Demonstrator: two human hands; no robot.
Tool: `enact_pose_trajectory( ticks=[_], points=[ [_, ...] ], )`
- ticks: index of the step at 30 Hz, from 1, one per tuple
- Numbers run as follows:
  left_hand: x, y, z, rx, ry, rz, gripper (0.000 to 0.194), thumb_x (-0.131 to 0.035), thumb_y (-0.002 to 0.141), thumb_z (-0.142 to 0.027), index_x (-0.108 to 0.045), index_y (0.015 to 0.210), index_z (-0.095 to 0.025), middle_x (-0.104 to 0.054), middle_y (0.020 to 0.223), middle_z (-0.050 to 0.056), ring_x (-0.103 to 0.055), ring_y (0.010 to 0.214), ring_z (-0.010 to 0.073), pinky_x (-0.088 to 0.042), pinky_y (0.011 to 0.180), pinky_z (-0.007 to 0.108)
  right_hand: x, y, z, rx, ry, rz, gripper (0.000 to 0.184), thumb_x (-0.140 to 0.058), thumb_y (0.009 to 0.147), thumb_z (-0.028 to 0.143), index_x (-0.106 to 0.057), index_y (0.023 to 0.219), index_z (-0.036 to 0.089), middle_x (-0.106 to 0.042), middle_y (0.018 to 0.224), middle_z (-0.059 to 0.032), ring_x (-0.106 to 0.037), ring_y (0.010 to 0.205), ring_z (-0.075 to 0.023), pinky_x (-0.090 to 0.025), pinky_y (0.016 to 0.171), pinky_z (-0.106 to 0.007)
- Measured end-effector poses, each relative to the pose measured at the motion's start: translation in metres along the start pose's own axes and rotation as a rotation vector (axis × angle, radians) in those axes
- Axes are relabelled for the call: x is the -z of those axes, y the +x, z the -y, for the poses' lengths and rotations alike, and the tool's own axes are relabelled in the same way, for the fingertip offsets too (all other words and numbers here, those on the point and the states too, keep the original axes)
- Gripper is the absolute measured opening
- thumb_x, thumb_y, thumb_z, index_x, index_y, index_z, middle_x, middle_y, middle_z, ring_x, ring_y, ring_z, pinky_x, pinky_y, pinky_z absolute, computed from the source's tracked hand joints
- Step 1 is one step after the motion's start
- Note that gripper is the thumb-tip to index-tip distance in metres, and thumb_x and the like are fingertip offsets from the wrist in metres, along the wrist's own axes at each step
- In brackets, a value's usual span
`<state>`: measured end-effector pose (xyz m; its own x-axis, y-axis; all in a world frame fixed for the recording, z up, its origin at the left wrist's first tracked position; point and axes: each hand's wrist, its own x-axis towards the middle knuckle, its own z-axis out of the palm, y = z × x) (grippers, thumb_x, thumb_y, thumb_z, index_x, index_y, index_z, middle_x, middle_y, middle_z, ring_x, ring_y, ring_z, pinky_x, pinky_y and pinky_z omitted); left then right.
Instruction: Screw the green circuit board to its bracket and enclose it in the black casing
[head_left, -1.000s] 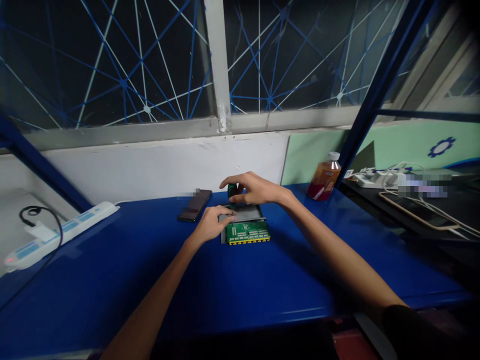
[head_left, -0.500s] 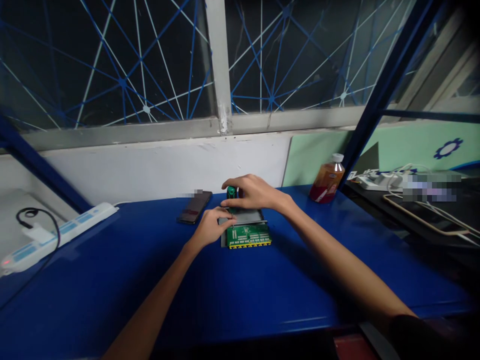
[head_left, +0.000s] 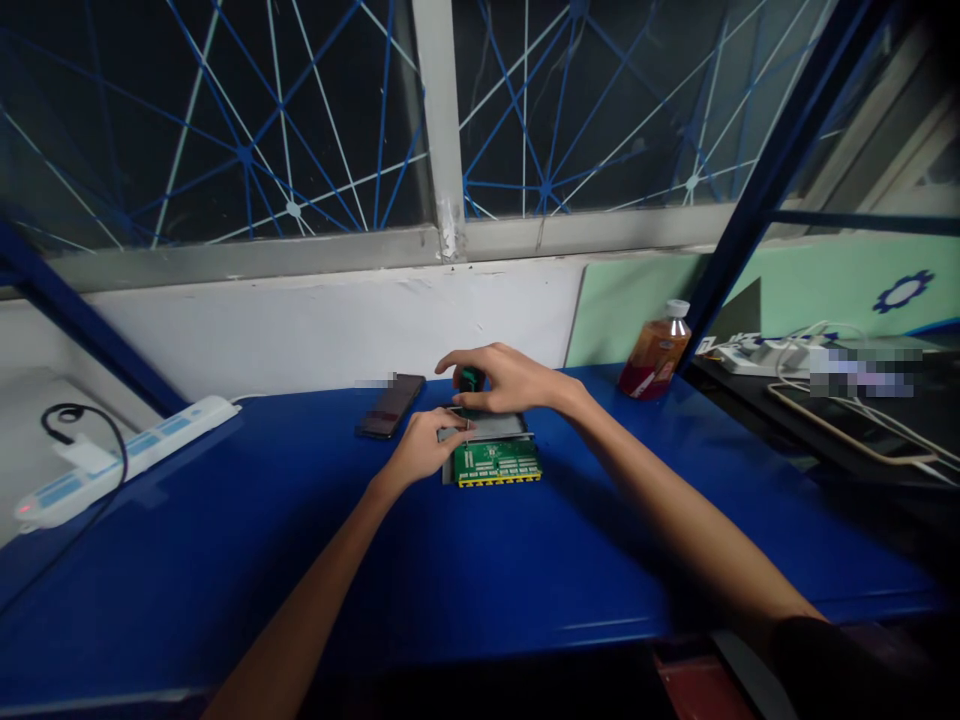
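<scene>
My right hand [head_left: 510,378] curls around the green and black handle of a screwdriver [head_left: 472,380], which stands roughly upright over the work. Close below it, my left hand [head_left: 426,443] pinches at the thin shaft with thumb and forefinger; the fingertips partly hide the screwdriver's lower end. Under both hands lies a green circuit board [head_left: 499,462] with a row of yellow connectors along its near edge. It sits at a grey metal plate or case [head_left: 504,427], partly covered by my hands. Whether the tip touches a screw cannot be made out.
A dark phone [head_left: 391,406] lies left of the board on the blue table [head_left: 450,570]. The white power strip [head_left: 127,462] with a black cable is at far left. A bottle of reddish drink [head_left: 655,352] stands at back right, near a second phone [head_left: 851,420] and cables.
The screwdriver handle has shifted slightly right and leans a little differently. Its lower end and my left fingertips sit nearer the grey plate's edge. The whole view has tipped slightly.
</scene>
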<state>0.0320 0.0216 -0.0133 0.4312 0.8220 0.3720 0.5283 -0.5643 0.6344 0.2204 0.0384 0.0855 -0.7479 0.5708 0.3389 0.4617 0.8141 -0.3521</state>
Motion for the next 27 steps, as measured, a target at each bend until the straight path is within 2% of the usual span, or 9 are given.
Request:
enact_pose_trajectory(
  ticks=[5,10,12,15,20,27],
  points=[
    [-0.001,-0.001,0.002,-0.010,0.024,-0.026,0.015,-0.064,0.079,-0.027,-0.074,0.088,-0.019,-0.073,0.093,0.007,-0.065,0.091,0.0220,-0.050,0.085,0.034,0.000,-0.001,-0.002,0.010,0.019,0.004,0.038,-0.056,0.080,0.027,-0.058,0.118,0.020,-0.067,0.085,-0.0035,-0.058,0.076,-0.0174,-0.036,0.065,-0.028],
    [-0.002,-0.001,0.007,-0.058,0.007,-0.121,0.009,-0.069,0.076,-0.027,-0.073,0.077,-0.019,-0.073,0.084,0.006,-0.065,0.086,0.0212,-0.050,0.082,0.033,-0.005,0.003,-0.002,-0.028,0.032,-0.052,0.034,-0.056,0.083,0.031,-0.059,0.114,0.019,-0.066,0.078,-0.0027,-0.056,0.070,-0.0163,-0.036,0.065,-0.028],
    [-0.002,0.000,0.009,-0.064,-0.008,-0.137,0.008,-0.070,0.076,-0.027,-0.072,0.075,-0.019,-0.073,0.081,0.005,-0.065,0.084,0.0208,-0.050,0.081,0.032,-0.006,0.004,-0.003,-0.044,0.055,-0.062,0.034,-0.055,0.084,0.033,-0.059,0.115,0.019,-0.066,0.081,-0.0039,-0.057,0.072,-0.0167,-0.037,0.066,-0.028],
    [-0.002,0.000,0.011,-0.059,-0.019,-0.139,0.009,-0.068,0.079,-0.026,-0.071,0.075,-0.019,-0.072,0.082,0.005,-0.065,0.083,0.0198,-0.049,0.079,0.032,-0.006,0.004,-0.007,-0.033,0.126,-0.039,0.039,-0.052,0.086,0.034,-0.056,0.120,0.017,-0.067,0.089,-0.0061,-0.058,0.073,-0.0165,-0.039,0.067,-0.029],
    [-0.003,0.000,0.011,-0.062,0.004,-0.111,0.008,-0.065,0.081,-0.025,-0.071,0.077,-0.020,-0.072,0.082,0.003,-0.064,0.082,0.0185,-0.047,0.079,0.033,-0.001,0.002,-0.012,-0.050,0.279,0.036,0.046,-0.053,0.079,0.020,-0.052,0.125,0.018,-0.066,0.099,-0.0060,-0.058,0.073,-0.0148,-0.042,0.066,-0.028],
    [-0.001,0.001,0.004,-0.062,0.076,-0.112,0.005,-0.066,0.080,-0.023,-0.070,0.077,-0.022,-0.071,0.086,0.003,-0.063,0.087,0.0206,-0.043,0.084,0.038,0.006,-0.002,-0.009,-0.104,0.307,0.075,0.043,-0.050,0.083,0.020,-0.052,0.126,0.020,-0.066,0.090,-0.0037,-0.057,0.066,-0.0134,-0.042,0.062,-0.028]
  ],
)
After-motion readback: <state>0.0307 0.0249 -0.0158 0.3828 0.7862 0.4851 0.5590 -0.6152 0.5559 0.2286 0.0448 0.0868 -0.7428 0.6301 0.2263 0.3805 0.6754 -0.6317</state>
